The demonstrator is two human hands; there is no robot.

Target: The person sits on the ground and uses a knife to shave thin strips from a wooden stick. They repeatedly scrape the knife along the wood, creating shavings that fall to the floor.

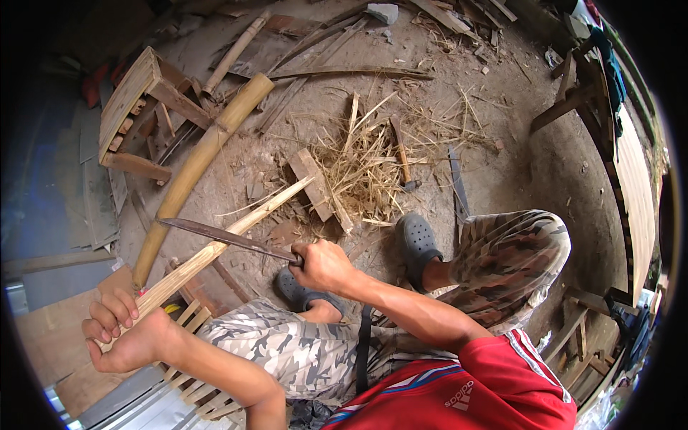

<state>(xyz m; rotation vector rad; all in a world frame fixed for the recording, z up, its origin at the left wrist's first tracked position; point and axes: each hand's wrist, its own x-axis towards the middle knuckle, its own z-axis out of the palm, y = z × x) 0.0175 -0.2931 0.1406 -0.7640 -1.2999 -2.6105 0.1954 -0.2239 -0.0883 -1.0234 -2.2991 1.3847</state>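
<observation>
My left hand [131, 331] is closed round the near end of a long pale split-bamboo strip [193, 269]. The strip slants up to the right, and its far end lies at a wooden block [311, 185] on the ground. In my right hand [324, 266] is the handle of a long knife [208, 230] with a dark, narrow blade. That blade crosses the strip about midway and points left; whether its edge bites into the wood I cannot tell. A thin sliver [247, 206] sticks out beside the strip.
Shavings [362, 168] are heaped past the block, with a hammer [403, 158] among them. A thick bamboo pole [192, 172] leans against a wooden stool-like frame [143, 107] on the left. A flat dark blade-like strip [458, 179] lies near my clog [418, 247]. Wooden furniture [609, 143] stands at right.
</observation>
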